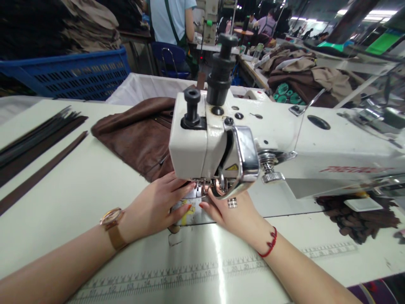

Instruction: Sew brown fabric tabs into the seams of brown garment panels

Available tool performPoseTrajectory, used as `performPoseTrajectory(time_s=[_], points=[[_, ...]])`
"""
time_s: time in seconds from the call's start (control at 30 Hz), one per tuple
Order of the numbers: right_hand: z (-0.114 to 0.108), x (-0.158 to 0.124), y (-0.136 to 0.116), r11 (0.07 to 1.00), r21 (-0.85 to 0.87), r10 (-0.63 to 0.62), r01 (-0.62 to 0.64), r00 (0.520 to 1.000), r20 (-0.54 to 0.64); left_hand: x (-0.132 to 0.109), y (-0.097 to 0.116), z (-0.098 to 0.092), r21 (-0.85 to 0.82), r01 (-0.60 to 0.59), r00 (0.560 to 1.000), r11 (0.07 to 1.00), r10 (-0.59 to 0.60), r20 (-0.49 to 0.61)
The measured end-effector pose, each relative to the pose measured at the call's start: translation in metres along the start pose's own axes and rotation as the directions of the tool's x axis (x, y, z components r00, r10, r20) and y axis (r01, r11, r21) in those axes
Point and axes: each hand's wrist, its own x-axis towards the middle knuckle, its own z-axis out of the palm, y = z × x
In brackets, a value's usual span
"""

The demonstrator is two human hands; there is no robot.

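Brown leather piece (pixel 136 137) on the bench (pixel 63 202), partly behind the sewing machine (pixel 284 135); left hand (pixel 155 204) at its near edge; right hand (pixel 238 213) beside presser foot (pixel 199 190); fingers (pixel 181 193) outstretched, tips partly hidden, grip cannot be told.

You have bright, fairly even light across your pale tabletop (pixel 72 202); a white streak of glare runs down to its near edge; ceiling lights (pixel 376 17) glare at upper right; highlights gleam on the sewing machine's (pixel 284 126) chrome guard (pixel 248 154); its red lettering (pixel 354 169) smears; your wide view stretches toward the edges; the background looks dimmer and soft.
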Motion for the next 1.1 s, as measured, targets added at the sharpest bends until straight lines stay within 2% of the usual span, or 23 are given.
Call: performPoseTrajectory(time_s=[0.2, 0.37, 0.6, 0.87, 1.0, 1.1], points=[[-0.001, -0.001, 0.023, 0.943, 0.298, 0.181, -0.148, 0.98, -0.087, 0.001, -0.001, -0.002, -0.008, 0.005, 1.0, 1.0, -0.005, 0.016], [0.003, 0.002, 0.031, 0.936, 0.279, 0.255, -0.214, 0.96, -0.116, 0.003, 0.001, -0.001, 0.037, 0.026, 0.998, 0.999, -0.028, 0.048], [0.001, 0.004, 0.029, 0.932, 0.311, 0.231, -0.183, 0.965, -0.125, 0.003, 0.003, 0.0, 0.111, 0.007, 0.998, 0.994, -0.013, 0.054], [0.001, 0.001, 0.029, 0.914, 0.375, 0.193, -0.154, 0.979, -0.068, -0.001, 0.003, 0.006, 0.129, 0.042, 0.998, 0.991, -0.047, 0.037], [0.0, -0.004, 0.021, 0.951, 0.295, 0.107, -0.093, 0.994, -0.033, -0.002, 0.002, 0.006, 0.065, 0.024, 0.999, 0.998, -0.021, -0.04], [0.0, -0.005, 0.016, 0.982, 0.183, 0.064, -0.055, 0.997, -0.039, -0.01, -0.008, 0.002, 0.118, 0.114, 0.99, 0.986, -0.103, -0.098]])
